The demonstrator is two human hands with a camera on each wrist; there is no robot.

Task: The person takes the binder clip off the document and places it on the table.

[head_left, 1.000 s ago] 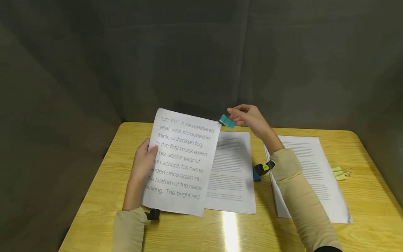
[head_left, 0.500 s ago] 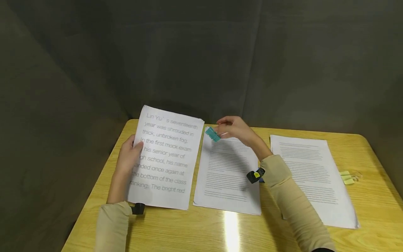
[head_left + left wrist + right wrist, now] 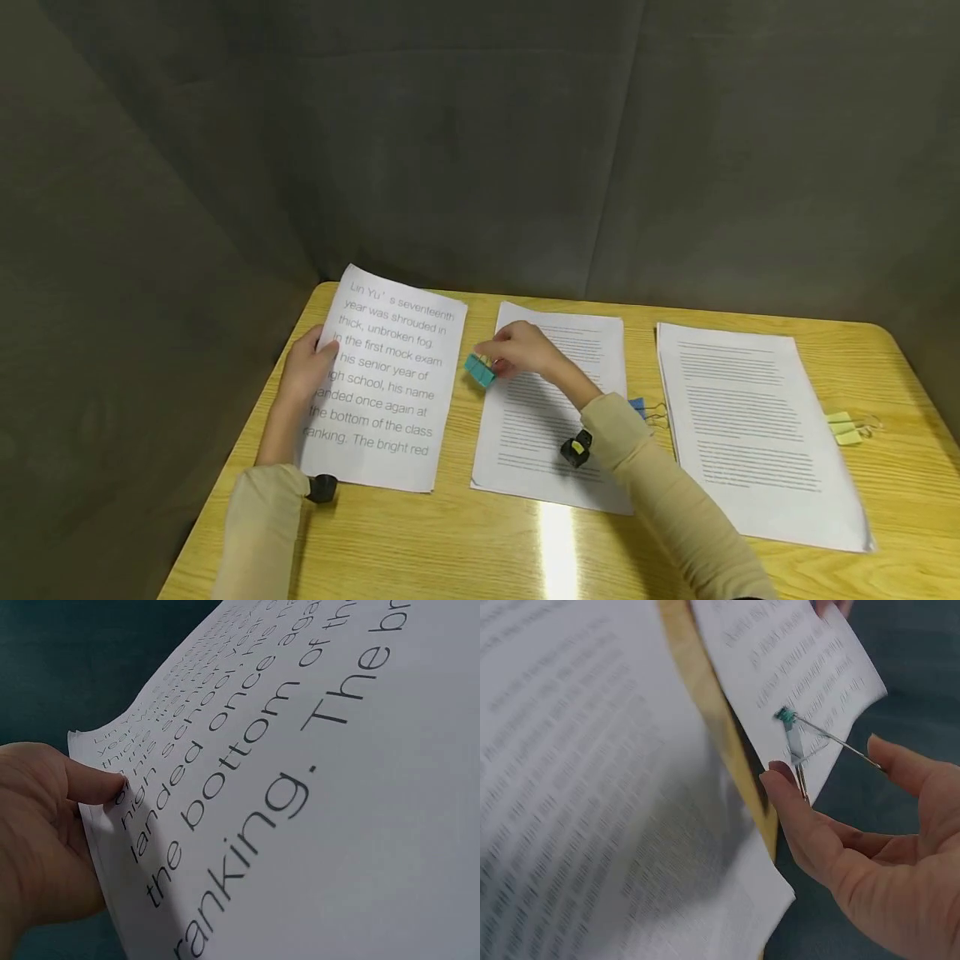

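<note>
My left hand (image 3: 306, 367) grips a sheaf of white paper (image 3: 382, 383) with large print by its left edge, thumb on the front. In the left wrist view, the left hand's (image 3: 45, 832) fingers are hidden behind the sheaf. My right hand (image 3: 523, 348) pinches a teal binder clip (image 3: 480, 370) by its wire handles, between the sheaf and the middle stack. Seen from the right wrist, the clip (image 3: 787, 717) has one handle against the thumb and another at the fingertips, and there is no paper in it that I can make out.
A middle stack of printed paper (image 3: 536, 425) lies under the right forearm, with a blue binder clip (image 3: 637, 407) by its right edge. Farther right are another stack (image 3: 750, 417) and yellow binder clips (image 3: 843, 428). A dark curtain (image 3: 465, 150) hangs behind the wooden table (image 3: 420, 542).
The teal clip in my right hand has moved from the sheaf's top right corner down and left, beside the sheaf's right edge. The left hand and sheaf have shifted left, partly with the head's turn.
</note>
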